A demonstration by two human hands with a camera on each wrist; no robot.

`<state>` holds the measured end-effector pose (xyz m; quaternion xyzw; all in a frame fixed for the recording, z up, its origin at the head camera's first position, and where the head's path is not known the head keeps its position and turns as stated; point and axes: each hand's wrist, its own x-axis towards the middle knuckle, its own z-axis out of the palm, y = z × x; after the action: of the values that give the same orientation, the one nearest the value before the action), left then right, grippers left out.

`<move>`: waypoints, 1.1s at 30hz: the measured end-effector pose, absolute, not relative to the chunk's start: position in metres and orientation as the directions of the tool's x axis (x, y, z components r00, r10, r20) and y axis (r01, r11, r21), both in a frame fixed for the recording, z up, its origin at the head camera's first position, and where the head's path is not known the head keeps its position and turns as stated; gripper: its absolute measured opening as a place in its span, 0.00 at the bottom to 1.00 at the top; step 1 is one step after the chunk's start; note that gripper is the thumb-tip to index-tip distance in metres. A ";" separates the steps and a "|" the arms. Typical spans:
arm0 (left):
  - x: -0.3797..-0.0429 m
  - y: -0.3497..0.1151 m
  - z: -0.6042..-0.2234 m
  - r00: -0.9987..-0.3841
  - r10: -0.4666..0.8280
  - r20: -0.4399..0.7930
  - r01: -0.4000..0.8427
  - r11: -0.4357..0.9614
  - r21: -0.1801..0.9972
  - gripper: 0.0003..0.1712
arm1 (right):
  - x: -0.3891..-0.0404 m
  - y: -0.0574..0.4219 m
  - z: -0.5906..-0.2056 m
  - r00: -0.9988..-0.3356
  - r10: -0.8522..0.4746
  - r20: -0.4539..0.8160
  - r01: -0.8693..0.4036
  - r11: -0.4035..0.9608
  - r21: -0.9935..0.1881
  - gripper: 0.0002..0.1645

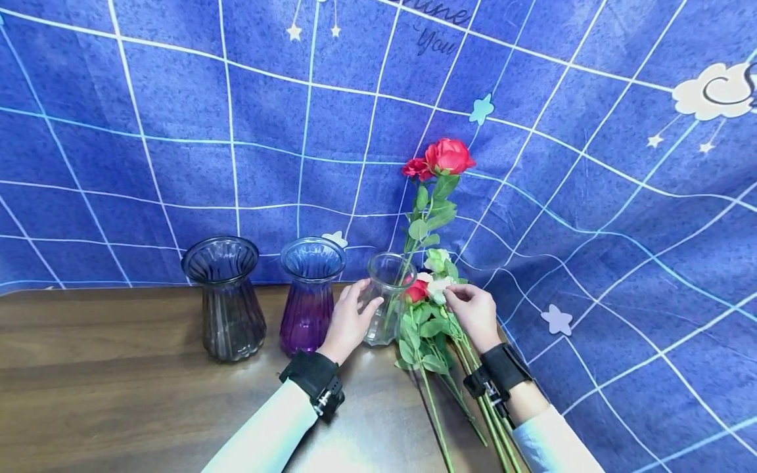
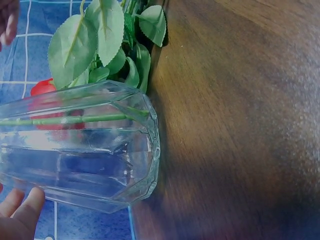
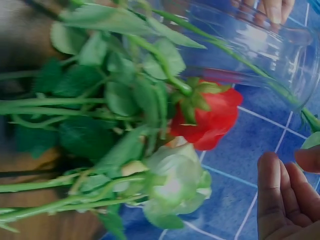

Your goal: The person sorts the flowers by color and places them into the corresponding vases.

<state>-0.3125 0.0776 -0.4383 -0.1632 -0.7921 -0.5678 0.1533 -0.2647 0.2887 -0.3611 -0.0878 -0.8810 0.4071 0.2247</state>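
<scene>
A clear glass vase (image 1: 381,322) stands upright, holding a stem topped by a large red rose (image 1: 449,156) and a smaller red flower (image 1: 417,169). Beside its neck is my left hand (image 1: 349,318), thumb toward the front and fingertips right at the glass. In the left wrist view, the green stem (image 2: 75,120) reaches down to the vase's base. My right hand (image 1: 473,309) hovers by a white rose (image 3: 175,175); its thumb and fingers are slightly apart in the right wrist view, with nothing between them. A red rose (image 3: 212,120) lies next to the white one.
Left of the clear vase stand a purple vase (image 1: 307,315) and a dark grey vase (image 1: 233,315). Loose green stems (image 1: 434,407) lie on the wooden table (image 1: 118,394), pointing toward its front. A blue gridded cloth (image 1: 266,131) hangs behind and along the right.
</scene>
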 end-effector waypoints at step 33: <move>-0.312 0.078 -0.438 -0.905 0.084 0.418 0.423 0.291 0.858 0.27 | -0.235 0.288 -0.440 -0.972 0.232 0.025 0.127 0.613 -0.780 0.06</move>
<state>-0.3123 0.0783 -0.4384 -0.1605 -0.7896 -0.5736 0.1479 -0.2353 0.2878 -0.4403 -0.1002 -0.8960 0.4281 0.0618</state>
